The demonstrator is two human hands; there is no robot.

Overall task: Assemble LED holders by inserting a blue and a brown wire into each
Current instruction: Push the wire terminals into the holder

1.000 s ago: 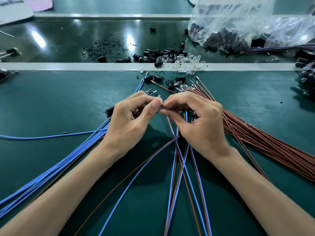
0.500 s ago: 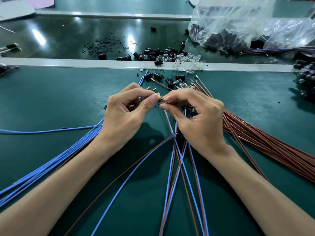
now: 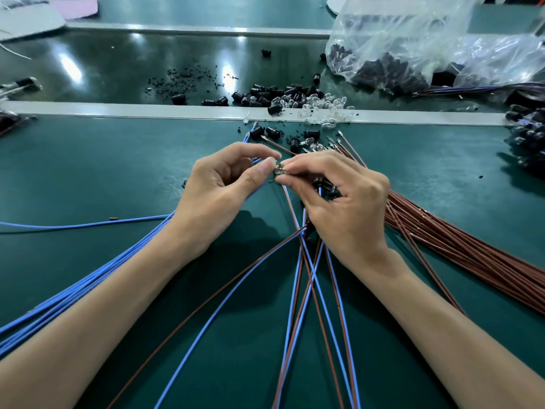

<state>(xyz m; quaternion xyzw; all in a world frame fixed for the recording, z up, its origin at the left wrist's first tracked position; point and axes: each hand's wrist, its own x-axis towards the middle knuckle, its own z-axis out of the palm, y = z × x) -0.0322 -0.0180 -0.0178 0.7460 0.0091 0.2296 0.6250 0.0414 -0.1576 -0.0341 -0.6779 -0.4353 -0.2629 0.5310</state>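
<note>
1. While the green work mat (image 3: 88, 172) fills most of the view, a pale grey strip (image 3: 118, 109) crosses its far side, with a darker glossy surface beyond.
2. A clear plastic bag (image 3: 413, 39) lies at the far right, with dark parts heaped inside.
3. A thick bundle of brown wires (image 3: 460, 249) fans in from the right edge, its bare ends lying near the strip.
4. A bundle of blue wires (image 3: 88, 278) runs in from the lower left and passes under the left wrist.
5. The left hand (image 3: 218, 193) is raised over the mat's middle, thumb and forefinger closed in a narrow pinch, the other fingers curled.
6. The right hand (image 3: 345, 208) meets it fingertip to fingertip in the same pinch, and black pieces show under its curled fingers.
7. Crossed wire pairs (image 3: 298, 290), 1 blue beside 1 brown, lie on the mat between the forearms.
8. Loose black holders (image 3: 265, 94) and clear LEDs (image 3: 321, 103) are scattered along the strip.
9. The small part (image 3: 278, 171) is held between both pinches, above the mat. It is too small to tell whether it is a holder.
</note>
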